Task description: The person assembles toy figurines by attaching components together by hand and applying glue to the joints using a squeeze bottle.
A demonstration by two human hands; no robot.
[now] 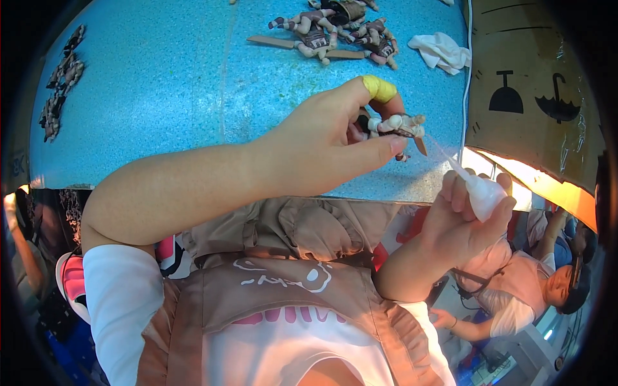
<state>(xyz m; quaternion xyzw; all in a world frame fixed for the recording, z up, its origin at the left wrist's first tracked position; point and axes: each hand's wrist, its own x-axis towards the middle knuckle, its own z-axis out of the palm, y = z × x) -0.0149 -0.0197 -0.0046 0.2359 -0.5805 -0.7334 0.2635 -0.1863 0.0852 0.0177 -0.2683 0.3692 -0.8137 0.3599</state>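
My left hand [328, 138] pinches a small toy figure [396, 125] between thumb and fingers, and the index finger wears a yellow wrap. My right hand [467, 215] grips a small white squeeze bottle [483, 193], its thin clear nozzle pointing up at the figure's right side. Both hands hover over the near edge of the blue table [180, 83].
A pile of similar toy figures [338, 32] lies at the table's far side, with a white cloth [442, 51] to its right. More small figures [61, 80] sit in a row at the left. A cardboard box [534, 90] stands on the right. Another person [528, 289] sits at lower right.
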